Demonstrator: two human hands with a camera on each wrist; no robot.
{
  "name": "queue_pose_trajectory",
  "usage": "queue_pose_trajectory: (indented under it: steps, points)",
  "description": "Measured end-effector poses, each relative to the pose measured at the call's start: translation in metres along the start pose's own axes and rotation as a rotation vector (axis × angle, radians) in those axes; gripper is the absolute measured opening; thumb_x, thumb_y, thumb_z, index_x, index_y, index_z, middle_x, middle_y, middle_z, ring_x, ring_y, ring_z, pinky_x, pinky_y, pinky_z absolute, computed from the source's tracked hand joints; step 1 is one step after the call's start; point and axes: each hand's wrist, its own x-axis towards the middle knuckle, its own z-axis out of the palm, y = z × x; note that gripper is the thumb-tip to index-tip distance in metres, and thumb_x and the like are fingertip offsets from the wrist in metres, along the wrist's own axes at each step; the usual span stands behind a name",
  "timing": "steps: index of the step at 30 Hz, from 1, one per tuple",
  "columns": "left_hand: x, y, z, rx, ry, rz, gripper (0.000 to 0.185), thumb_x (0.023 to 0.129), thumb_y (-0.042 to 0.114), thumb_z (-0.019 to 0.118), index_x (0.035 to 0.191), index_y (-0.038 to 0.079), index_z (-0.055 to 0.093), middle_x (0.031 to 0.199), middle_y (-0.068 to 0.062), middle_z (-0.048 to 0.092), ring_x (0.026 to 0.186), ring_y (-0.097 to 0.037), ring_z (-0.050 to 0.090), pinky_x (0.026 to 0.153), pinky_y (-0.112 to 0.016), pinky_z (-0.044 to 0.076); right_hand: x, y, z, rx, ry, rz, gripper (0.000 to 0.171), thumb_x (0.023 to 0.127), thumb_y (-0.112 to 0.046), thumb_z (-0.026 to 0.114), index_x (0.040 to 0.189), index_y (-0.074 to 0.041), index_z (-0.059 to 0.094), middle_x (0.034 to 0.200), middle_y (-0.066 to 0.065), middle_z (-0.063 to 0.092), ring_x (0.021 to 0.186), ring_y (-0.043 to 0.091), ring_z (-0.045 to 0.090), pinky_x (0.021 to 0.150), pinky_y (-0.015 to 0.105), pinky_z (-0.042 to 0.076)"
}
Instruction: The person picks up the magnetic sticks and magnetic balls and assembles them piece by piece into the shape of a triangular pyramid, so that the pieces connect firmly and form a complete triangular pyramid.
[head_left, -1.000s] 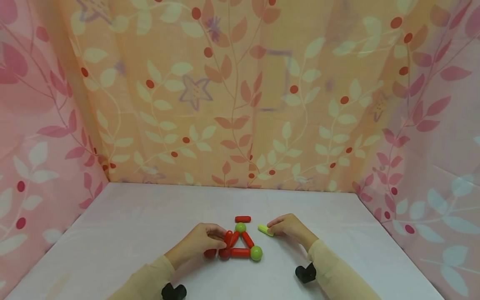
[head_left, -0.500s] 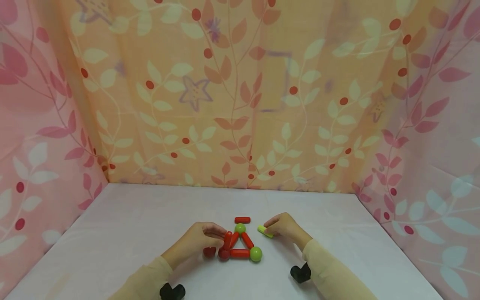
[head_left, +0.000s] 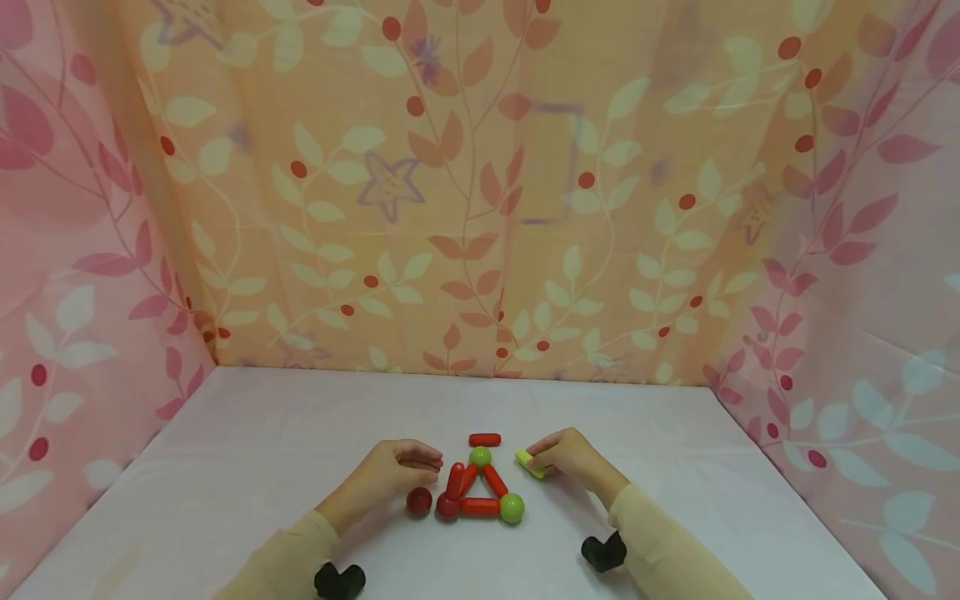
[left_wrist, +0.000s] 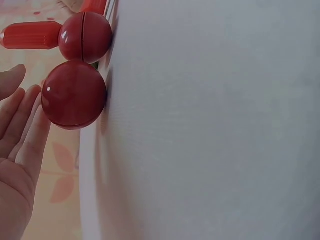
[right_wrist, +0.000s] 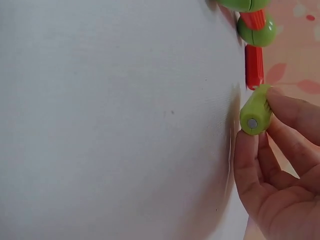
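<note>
We see the left hand [head_left: 382,475] resting near the front of the white desk [head_left: 262,450], its fingers loosely curved and apart, holding nothing; in the left wrist view the fingertips [left_wrist: 22,120] lie just beside a loose red ball [left_wrist: 74,95] without clearly touching it. That red ball [head_left: 419,501] sits on the desk just left of a small flat figure of magnetic pieces: a second red ball [head_left: 448,506] at the figure's left corner, a green ball [head_left: 512,507] at its right corner, and a smaller green ball [head_left: 480,456] at the top. A red stick [head_left: 480,506] lies between the two lower balls, another red stick [head_left: 494,479] slants from the top ball down to the green corner ball, and two more red sticks [head_left: 459,481] lean side by side from the red corner ball up toward the top. One separate red stick [head_left: 484,439] lies flat just behind the figure, apart from it. The right hand [head_left: 573,457] is to the right of the figure, its thumb and fingers pinched around a yellow-green stick [head_left: 530,463], so this grip is clamped on that piece; the right wrist view shows the stick [right_wrist: 256,116] held at the fingertips with its metal-tipped end facing the camera, close above the desk surface. Both forearms wear pale yellow sleeves [head_left: 660,542]. A leaf-patterned curtain [head_left: 480,208] surrounds the desk on three sides.
</note>
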Motion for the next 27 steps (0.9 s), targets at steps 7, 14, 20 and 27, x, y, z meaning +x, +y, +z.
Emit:
queue_pose_trajectory:
  steps: [7, 14, 20, 27]
  points:
    - [0.001, 0.000, 0.000, 0.015, 0.033, -0.056, 0.027, 0.086, 0.013, 0.075, 0.111, 0.002, 0.071, 0.107, -0.008, 0.074, 0.092, -0.013, 0.068, 0.086, -0.031, 0.057, -0.005, -0.001, 0.002, 0.015, -0.003, -0.010, 0.021, 0.083, -0.011, 0.078, 0.104, -0.006, 0.078, 0.098, 0.003, 0.071, 0.081, 0.016, 0.059, 0.072, 0.026, 0.054]
    - [0.003, 0.000, 0.001, 0.015, 0.057, -0.103, 0.027, 0.086, 0.014, 0.075, 0.111, 0.003, 0.071, 0.107, -0.008, 0.074, 0.091, -0.013, 0.068, 0.087, -0.032, 0.057, -0.007, 0.002, 0.000, 0.027, -0.044, -0.047, 0.024, 0.084, -0.014, 0.078, 0.106, -0.006, 0.077, 0.098, 0.002, 0.072, 0.080, 0.016, 0.060, 0.072, 0.027, 0.053]
    - [0.005, -0.001, 0.001, 0.010, 0.083, -0.094, 0.026, 0.085, 0.011, 0.076, 0.109, 0.002, 0.072, 0.103, -0.009, 0.075, 0.094, -0.013, 0.069, 0.087, -0.031, 0.057, -0.011, 0.003, -0.004, 0.069, -0.074, -0.071, 0.028, 0.085, -0.017, 0.078, 0.110, -0.006, 0.076, 0.103, 0.005, 0.073, 0.082, 0.015, 0.062, 0.075, 0.029, 0.055]
    - [0.007, 0.000, 0.000, 0.002, 0.084, -0.132, 0.024, 0.086, 0.011, 0.075, 0.109, 0.003, 0.072, 0.103, -0.010, 0.075, 0.091, -0.014, 0.068, 0.085, -0.031, 0.059, -0.017, 0.002, -0.005, 0.136, -0.102, -0.073, 0.030, 0.085, -0.017, 0.078, 0.112, -0.004, 0.075, 0.107, 0.006, 0.074, 0.087, 0.014, 0.065, 0.081, 0.031, 0.059]
